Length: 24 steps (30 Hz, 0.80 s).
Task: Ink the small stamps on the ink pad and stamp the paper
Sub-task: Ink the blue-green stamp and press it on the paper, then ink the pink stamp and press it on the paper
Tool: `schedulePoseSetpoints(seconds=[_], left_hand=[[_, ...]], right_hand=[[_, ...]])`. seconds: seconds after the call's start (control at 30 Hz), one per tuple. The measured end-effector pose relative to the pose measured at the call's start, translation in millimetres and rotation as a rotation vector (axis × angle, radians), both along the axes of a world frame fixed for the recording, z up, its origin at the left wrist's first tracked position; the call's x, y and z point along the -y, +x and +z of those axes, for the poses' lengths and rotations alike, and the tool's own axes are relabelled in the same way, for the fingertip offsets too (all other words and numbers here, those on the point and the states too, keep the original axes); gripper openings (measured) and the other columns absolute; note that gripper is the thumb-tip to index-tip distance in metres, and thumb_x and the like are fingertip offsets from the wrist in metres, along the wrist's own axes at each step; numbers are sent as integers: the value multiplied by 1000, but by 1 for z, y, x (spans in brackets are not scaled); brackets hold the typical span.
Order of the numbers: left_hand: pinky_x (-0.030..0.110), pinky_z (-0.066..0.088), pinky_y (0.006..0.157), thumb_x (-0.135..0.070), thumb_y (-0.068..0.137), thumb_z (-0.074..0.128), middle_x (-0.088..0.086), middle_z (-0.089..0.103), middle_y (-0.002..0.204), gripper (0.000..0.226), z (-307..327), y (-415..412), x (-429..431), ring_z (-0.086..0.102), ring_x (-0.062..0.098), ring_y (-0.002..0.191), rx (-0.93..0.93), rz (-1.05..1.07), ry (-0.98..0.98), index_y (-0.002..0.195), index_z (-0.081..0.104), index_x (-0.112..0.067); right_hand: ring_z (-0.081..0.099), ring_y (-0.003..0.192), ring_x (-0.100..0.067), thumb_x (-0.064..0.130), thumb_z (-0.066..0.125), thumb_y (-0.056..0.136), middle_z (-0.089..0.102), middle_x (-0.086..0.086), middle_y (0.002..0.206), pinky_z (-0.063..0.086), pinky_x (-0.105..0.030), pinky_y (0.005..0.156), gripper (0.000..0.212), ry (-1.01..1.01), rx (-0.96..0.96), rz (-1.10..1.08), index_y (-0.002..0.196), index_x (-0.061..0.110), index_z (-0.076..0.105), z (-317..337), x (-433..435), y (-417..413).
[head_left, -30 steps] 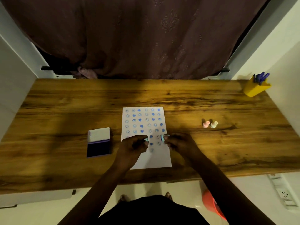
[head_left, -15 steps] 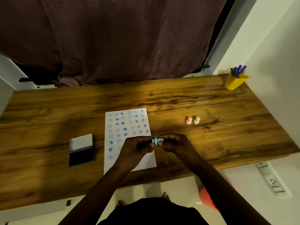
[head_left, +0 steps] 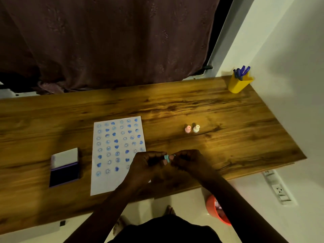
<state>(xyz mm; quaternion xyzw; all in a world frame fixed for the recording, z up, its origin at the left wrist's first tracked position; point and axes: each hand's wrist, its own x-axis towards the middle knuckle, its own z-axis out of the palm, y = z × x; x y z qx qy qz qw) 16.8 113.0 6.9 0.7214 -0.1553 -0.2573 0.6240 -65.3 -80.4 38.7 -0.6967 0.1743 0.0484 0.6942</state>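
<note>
A white paper (head_left: 112, 181) lies on the wooden table (head_left: 175, 109), covered with several rows of blue smiley and heart prints. An open ink pad (head_left: 64, 173) with a dark blue surface and a raised white lid sits to its left. My left hand (head_left: 145, 163) and my right hand (head_left: 189, 159) meet over the paper's lower right corner. Both pinch a small teal stamp (head_left: 166, 158) between their fingertips. A pink stamp (head_left: 188, 129) and a white stamp (head_left: 196, 128) stand upright to the right of the paper.
A yellow pen holder (head_left: 238, 83) with blue pens stands at the table's far right corner by the white wall. A dark curtain hangs behind the table. An orange bowl (head_left: 217, 210) and a power strip (head_left: 278, 187) lie below the front edge.
The hands were apart over the paper, each with a small piece; now they are joined on the teal stamp, slightly right. The view has swung right.
</note>
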Motion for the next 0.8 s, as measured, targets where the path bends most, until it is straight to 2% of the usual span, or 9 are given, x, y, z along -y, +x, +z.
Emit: schedulePoseSetpoints(seconds=[0.07,0.13,0.2,0.3,0.37,0.47,0.57,0.73,0.8], left_hand=[[35,61,94,-56,74,81,-20,79,112,37,-7,-4,7,73,6,111,10,-21,41,110,76,-49],[31,57,99,-56,76,79,-26,76,115,38,-11,-6,16,71,-1,113,38,-63,99,113,73,-52],[31,53,103,-55,75,77,-27,75,117,39,-13,-6,26,70,-1,113,58,-91,124,113,70,-57],[27,55,98,-46,73,81,-29,75,113,37,-21,-4,40,72,1,109,30,-25,161,103,69,-64],[21,56,92,-35,78,84,-28,76,111,36,-27,-2,43,73,1,107,4,24,190,101,71,-60],[8,54,82,-28,85,82,-23,76,111,31,-31,3,44,71,-3,106,-2,52,226,104,72,-49],[-1,48,75,-24,86,81,-28,76,106,28,-29,4,43,68,-13,103,-2,87,240,105,74,-44],[-3,46,73,-21,89,79,-22,75,107,26,-28,4,45,66,-19,98,-10,108,262,112,76,-32],[0,47,77,-19,89,79,-20,75,108,26,-27,3,46,68,-13,98,-1,113,263,113,76,-29]], right_hand=[[74,78,-21,37,79,87,78,-8,87,57,-32,68,18,-45,-19,-28,96,21,77,-5,8,-4],[74,77,-24,34,77,89,77,-8,85,58,-36,68,12,-123,-19,-20,94,22,77,-9,17,-6],[74,79,-21,33,76,90,77,-3,86,58,-37,72,13,-291,-35,6,96,21,76,-12,26,-3],[71,83,-11,39,76,88,77,4,91,50,-25,71,24,-701,-91,63,97,18,77,-14,40,1],[70,89,-11,36,75,89,76,4,97,47,-19,72,22,-848,-56,89,100,17,77,-17,49,0],[71,94,-17,30,73,88,75,0,104,56,-28,77,19,-932,-60,171,102,16,74,-21,56,-5],[69,99,-19,31,70,89,72,-2,111,55,-28,79,24,-1019,-93,244,108,17,70,-28,59,-8],[67,108,-20,39,68,90,68,-2,120,53,-27,84,36,-1066,-129,306,121,20,66,-31,63,-8],[68,104,-20,45,72,87,69,-1,118,54,-27,82,45,-1040,-139,284,124,20,65,-28,67,-4]])
